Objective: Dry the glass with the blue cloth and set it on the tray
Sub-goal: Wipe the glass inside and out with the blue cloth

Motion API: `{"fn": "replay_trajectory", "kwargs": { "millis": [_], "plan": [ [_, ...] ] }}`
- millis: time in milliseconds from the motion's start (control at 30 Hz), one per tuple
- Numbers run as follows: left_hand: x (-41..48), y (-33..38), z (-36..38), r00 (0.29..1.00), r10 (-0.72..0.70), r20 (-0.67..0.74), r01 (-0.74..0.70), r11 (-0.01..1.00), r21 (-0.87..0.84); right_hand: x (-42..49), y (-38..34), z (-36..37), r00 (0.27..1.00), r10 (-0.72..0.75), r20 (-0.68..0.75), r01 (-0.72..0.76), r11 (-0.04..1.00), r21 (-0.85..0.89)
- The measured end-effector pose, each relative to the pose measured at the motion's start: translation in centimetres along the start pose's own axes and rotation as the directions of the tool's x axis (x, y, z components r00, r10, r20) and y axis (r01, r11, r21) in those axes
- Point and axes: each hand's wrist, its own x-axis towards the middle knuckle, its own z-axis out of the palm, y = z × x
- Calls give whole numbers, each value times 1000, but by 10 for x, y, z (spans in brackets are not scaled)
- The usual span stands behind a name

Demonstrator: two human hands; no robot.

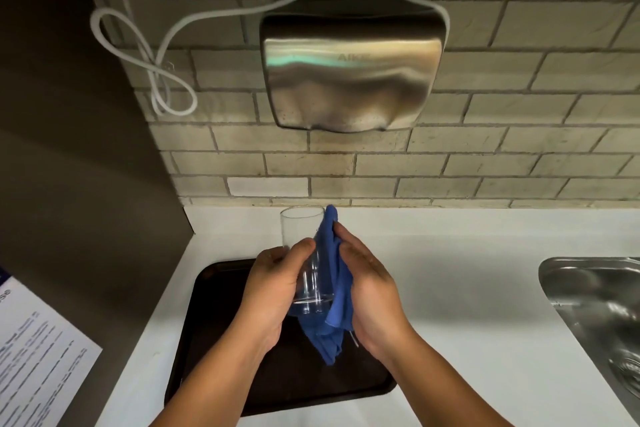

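Note:
A clear, tall drinking glass (pixel 300 230) is held upright above the dark brown tray (pixel 211 302), which lies on the white counter. My left hand (pixel 273 284) grips the glass around its lower half from the left. My right hand (pixel 369 284) presses the blue cloth (pixel 337 302) against the glass's right side. The cloth runs from near the rim down past the base and hangs loose below both hands. The glass's base is partly hidden by cloth and fingers.
A steel sink (pixel 595 302) is set into the white counter (pixel 450 288) at the right. A steel hand dryer (pixel 349 69) with a looped white cord (pixel 152 55) hangs on the brick wall behind. A printed paper sheet (pixel 38 350) is stuck on the dark panel at left.

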Motion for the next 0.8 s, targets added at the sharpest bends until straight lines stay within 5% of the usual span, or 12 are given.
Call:
{"fn": "replay_trajectory", "kwargs": {
  "millis": [200,333,533,800],
  "plan": [
    [-6,-4,7,1000,-2,27,2,1000,10,-7,0,7,996,-53,77,60,994,-90],
    [-8,-3,1,996,-3,87,4,1000,-7,1,-12,2,994,25,103,-25,1000,-1],
    [-9,3,-6,995,28,94,-28,1000,-3,4,-10,-5,995,-53,90,53,999,-4],
    [-8,2,-6,983,103,150,-95,994,-60,3,-16,-14,966,150,211,-174,980,97]
  ]
}}
